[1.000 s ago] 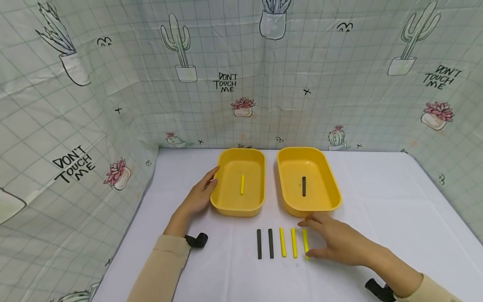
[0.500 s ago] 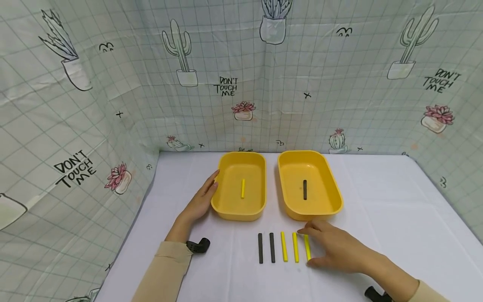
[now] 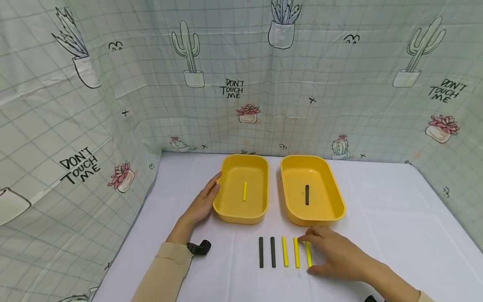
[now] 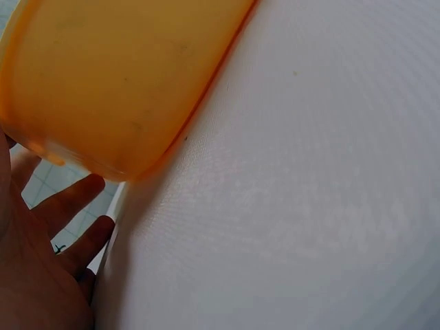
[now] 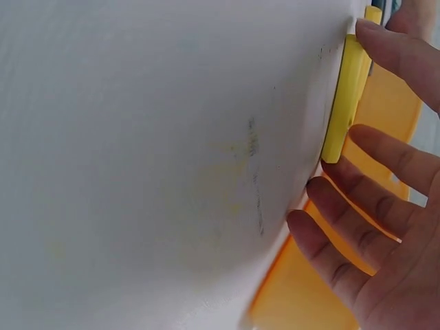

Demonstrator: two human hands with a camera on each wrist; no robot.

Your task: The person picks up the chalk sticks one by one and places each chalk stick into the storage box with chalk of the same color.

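My left hand [image 3: 200, 206] lies against the left yellow tray [image 3: 218, 209] in the head view, its extended fingers touching the outer left wall. The left wrist view shows those fingers [image 4: 81, 199] spread beside the tray. Over the rightmost yellow chalk-like stick [image 3: 308, 255] is my right hand [image 3: 337, 256], thumb by its near end and fingers by its far end. The stick [image 5: 340, 103] lies on the cloth; the right wrist view has the fingers apart and fairly straight. To its left lie two more yellow sticks [image 3: 285, 251] and two dark grey sticks [image 3: 273, 251], in a row.
The right yellow tray [image 3: 337, 197] holds one dark stick [image 3: 307, 195], the left tray one yellow stick [image 3: 245, 191]. White cloth [image 3: 388, 209] covers the table. A cactus-patterned curtain [image 3: 211, 121] stands behind and along the sides. Faint yellow and dark smudges [image 5: 251, 137] mark the cloth.
The head view has tilted, so the scene sits slightly lower. My right thumb has shifted from over the stick's near end to just beyond it. My left hand stays at the tray.
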